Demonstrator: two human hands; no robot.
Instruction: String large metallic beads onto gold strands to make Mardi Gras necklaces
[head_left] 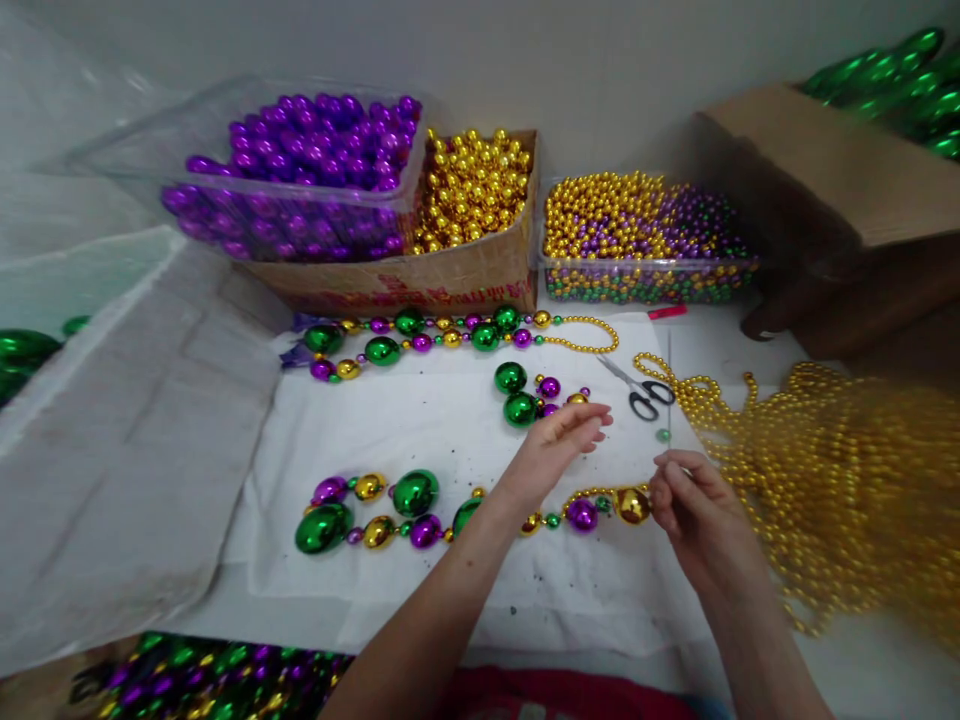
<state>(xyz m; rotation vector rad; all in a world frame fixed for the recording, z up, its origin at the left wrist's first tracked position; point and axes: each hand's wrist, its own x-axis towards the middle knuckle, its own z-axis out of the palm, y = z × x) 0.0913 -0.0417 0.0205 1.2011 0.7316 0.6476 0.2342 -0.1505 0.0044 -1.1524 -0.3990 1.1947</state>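
Observation:
On the white cloth (450,440) lies a string of green, purple and gold beads (390,510). My right hand (694,505) pinches its fingers together at the gold end of that string, holding a thin thread or needle I can barely make out; a small green bead (663,435) sits on it above the hand. My left hand (559,445) hovers over the cloth with its fingers stretched out, just below a few loose green and purple beads (525,395). A finished bead string (442,335) lies farther back.
Black scissors (643,392) lie right of the loose beads. A heap of gold bead strands (832,480) fills the right side. At the back stand a tub of purple balls (307,175), a cardboard box of gold balls (472,190) and a tub of small mixed beads (637,235).

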